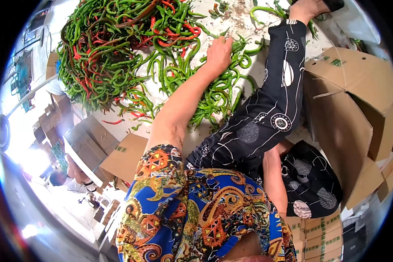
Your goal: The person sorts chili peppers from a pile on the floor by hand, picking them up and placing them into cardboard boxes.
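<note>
Curled green peppers (218, 94) lie loosely spread on a pale surface. My left hand (219, 53) reaches over their upper part, palm down, its fingers bent and pressed together among the peppers; what lies under the fingertips is hidden. Left of it rises a large heap of green and red peppers (105, 56). My right forearm (273, 174) passes beside my raised leg in patterned black trousers (266, 109). Only a bit of my right hand (284, 146) shows behind the leg, with its fingers hidden.
Open cardboard boxes (353, 83) stand close at the right. More cartons (126, 157) are at the left, and printed boxes (321, 236) lie at the lower right. Another person (59, 177) is at the far left. My bare foot (308, 8) rests near scattered peppers and leaves.
</note>
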`<state>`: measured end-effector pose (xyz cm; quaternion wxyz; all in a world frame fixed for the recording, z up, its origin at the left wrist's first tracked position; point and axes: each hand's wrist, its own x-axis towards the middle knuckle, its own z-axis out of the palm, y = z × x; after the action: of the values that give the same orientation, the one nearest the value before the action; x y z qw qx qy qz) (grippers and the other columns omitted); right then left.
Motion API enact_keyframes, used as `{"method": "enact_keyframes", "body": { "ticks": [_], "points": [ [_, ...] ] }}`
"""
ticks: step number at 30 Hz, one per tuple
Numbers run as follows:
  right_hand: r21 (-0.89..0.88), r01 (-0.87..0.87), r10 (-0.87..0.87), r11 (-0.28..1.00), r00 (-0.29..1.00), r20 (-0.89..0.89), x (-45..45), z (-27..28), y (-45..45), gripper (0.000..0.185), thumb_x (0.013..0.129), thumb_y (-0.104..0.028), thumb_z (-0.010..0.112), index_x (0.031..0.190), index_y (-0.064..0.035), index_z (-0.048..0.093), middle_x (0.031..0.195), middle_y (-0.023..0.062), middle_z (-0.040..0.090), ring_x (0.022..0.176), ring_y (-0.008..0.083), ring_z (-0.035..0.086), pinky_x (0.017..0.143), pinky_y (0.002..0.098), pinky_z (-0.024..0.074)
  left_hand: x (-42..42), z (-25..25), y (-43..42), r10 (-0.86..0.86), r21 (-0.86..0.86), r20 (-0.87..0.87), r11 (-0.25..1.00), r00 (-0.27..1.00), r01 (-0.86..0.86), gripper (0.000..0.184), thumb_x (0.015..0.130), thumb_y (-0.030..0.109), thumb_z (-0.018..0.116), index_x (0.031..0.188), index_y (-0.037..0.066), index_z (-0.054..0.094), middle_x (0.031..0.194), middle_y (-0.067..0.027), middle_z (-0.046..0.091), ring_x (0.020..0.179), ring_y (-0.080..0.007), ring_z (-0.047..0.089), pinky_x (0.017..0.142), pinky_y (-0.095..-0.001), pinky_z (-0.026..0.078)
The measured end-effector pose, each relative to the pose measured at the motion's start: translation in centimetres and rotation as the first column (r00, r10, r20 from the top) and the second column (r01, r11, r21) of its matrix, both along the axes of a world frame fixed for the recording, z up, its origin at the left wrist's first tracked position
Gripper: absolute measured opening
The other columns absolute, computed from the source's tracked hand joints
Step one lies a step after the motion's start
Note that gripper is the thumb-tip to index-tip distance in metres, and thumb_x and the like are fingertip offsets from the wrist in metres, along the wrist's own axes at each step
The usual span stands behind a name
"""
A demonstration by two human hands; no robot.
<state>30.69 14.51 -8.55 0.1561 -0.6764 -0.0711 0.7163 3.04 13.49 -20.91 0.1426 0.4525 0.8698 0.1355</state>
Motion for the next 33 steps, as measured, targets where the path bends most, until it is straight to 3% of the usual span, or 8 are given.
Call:
{"method": "enact_keyframes", "body": {
  "ticks": [6, 9, 12, 16, 19, 29, 32, 33],
  "points": [
    [-0.008, 0.009, -0.009, 1.0, 1.0, 0.004, 0.0, -0.1, -0.1, 0.038, 0.097, -0.023, 0.048, 0.129, -0.0023, 0.049, 0.119, 0.0117, 0.059, 0.104, 0.023, 0.059, 0.084, 0.0341, 0.0529, -1.8, 0.6, -1.5, 0.145, 0.065, 0.183, 0.985, 0.972, -0.159, 0.043, 0.067, 0.012, 0.072, 0.107, 0.011, 0.058, 0.098, -0.0149, 0.057, 0.091, -0.0352, 0.057, 0.076, -0.044, 0.049],
    [-0.009, 0.002, -0.002, 1.0, 1.0, 0.0, -0.1, -0.1, -0.1, 0.038, 0.097, -0.023, 0.048, 0.129, -0.0021, 0.049, 0.119, 0.0116, 0.059, 0.104, 0.0229, 0.059, 0.084, 0.034, 0.0529, -1.9, 1.4, 0.0, -0.033, 0.194, 0.117, 0.981, 0.993, 0.009, 0.044, 0.064, 0.008, 0.073, 0.106, 0.011, 0.06, 0.106, -0.0105, 0.055, 0.102, -0.0318, 0.053, 0.085, -0.0401, 0.048],
    [-0.007, 0.003, -0.003, 1.0, 1.0, 0.002, 0.0, -0.2, -0.4, 0.038, 0.097, -0.023, 0.049, 0.129, -0.002, 0.05, 0.119, 0.0115, 0.059, 0.103, 0.0227, 0.059, 0.084, 0.0338, 0.0528, -1.1, -0.7, 0.8, -0.156, -0.074, 0.061, 0.984, 0.986, 0.16, 0.044, 0.066, 0.008, 0.071, 0.108, 0.013, 0.06, 0.109, -0.0081, 0.057, 0.104, -0.0313, 0.053, 0.084, -0.0423, 0.049],
    [-0.02, 0.017, -0.017, 1.0, 1.0, -0.007, -0.1, -0.4, -0.5, 0.038, 0.097, -0.022, 0.049, 0.128, -0.0018, 0.05, 0.119, 0.0114, 0.059, 0.103, 0.0225, 0.059, 0.084, 0.0337, 0.0528, -2.4, -0.3, 0.1, -0.036, -0.041, 0.119, 0.998, 0.992, 0.041, 0.038, 0.067, 0.018, 0.069, 0.104, 0.012, 0.064, 0.095, -0.0133, 0.063, 0.095, -0.0321, 0.059, 0.081, -0.0422, 0.05],
    [-0.03, 0.028, -0.029, 0.999, 1.0, -0.009, -0.3, -0.6, -0.7, 0.037, 0.096, -0.022, 0.049, 0.128, -0.0016, 0.05, 0.119, 0.0113, 0.06, 0.103, 0.0223, 0.059, 0.083, 0.0335, 0.0527, -3.6, 2.5, 0.0, 0.204, 0.024, 0.448, 0.971, 0.87, -0.24, 0.035, 0.066, 0.026, 0.067, 0.094, 0.005, 0.065, 0.086, -0.0218, 0.065, 0.081, -0.0385, 0.063, 0.078, -0.0452, 0.049],
    [-0.01, 0.04, -0.04, 0.999, 0.999, -0.024, -0.8, 0.0, -0.3, 0.037, 0.096, -0.021, 0.05, 0.127, -0.0011, 0.051, 0.118, 0.011, 0.06, 0.102, 0.0217, 0.06, 0.082, 0.0331, 0.0526, 5.2, -0.3, 5.7, -0.057, -0.028, 0.137, 0.998, 0.989, 0.061, 0.043, 0.067, 0.019, 0.071, 0.102, 0.006, 0.05, 0.093, -0.0199, 0.063, 0.091, -0.0364, 0.06, 0.076, -0.046, 0.05],
    [0.005, 0.044, -0.044, 0.999, 0.999, -0.026, -1.1, 0.1, -0.1, 0.036, 0.096, -0.021, 0.051, 0.126, -0.0009, 0.052, 0.118, 0.0109, 0.06, 0.101, 0.0216, 0.06, 0.082, 0.033, 0.0525, 3.4, 2.0, 5.5, 0.35, -0.309, 0.361, 0.919, 0.865, -0.243, 0.047, 0.066, 0.022, 0.073, 0.104, 0.006, 0.05, 0.093, -0.0212, 0.064, 0.089, -0.0364, 0.062, 0.079, -0.0441, 0.051],
    [0.012, 0.042, -0.041, 0.999, 0.999, -0.025, -1.1, 0.2, -0.1, 0.036, 0.096, -0.021, 0.051, 0.126, -0.0008, 0.052, 0.118, 0.0109, 0.06, 0.101, 0.0215, 0.06, 0.082, 0.033, 0.0525, 2.0, 1.0, 4.2, 0.385, -0.204, 0.428, 0.922, 0.817, -0.328, 0.05, 0.063, 0.028, 0.075, 0.1, 0.004, 0.052, 0.092, -0.0232, 0.065, 0.084, -0.0353, 0.065, 0.077, -0.0458, 0.052]
  ]
}}
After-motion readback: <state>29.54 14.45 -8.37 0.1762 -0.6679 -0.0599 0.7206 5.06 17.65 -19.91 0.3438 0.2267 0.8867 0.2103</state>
